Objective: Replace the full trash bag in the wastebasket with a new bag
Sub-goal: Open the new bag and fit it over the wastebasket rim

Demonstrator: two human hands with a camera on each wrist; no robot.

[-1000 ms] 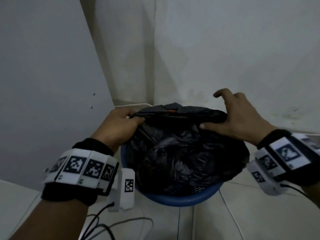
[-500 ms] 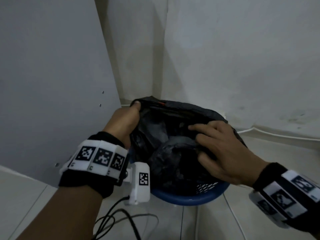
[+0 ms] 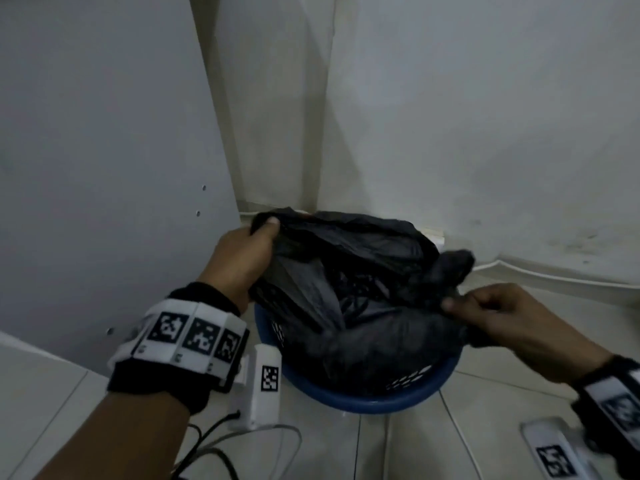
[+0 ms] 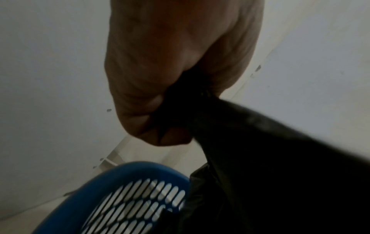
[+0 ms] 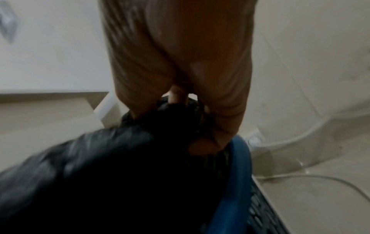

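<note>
Since half a second ago, right hand (image 3: pixel 512 320) has left the bag's middle and now pinches its near-right edge; left hand (image 3: pixel 242 258) clenches the far-left edge. Trash bag (image 3: pixel 363 292) sits in the wastebasket (image 3: pixel 363 398) in the floor's corner. Early stage, I judge: lifting out and relining remain.

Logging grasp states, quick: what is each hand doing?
Left hand: closed, gripping the trash bag edge.
Right hand: closed, pinching the bag's other side.
</note>
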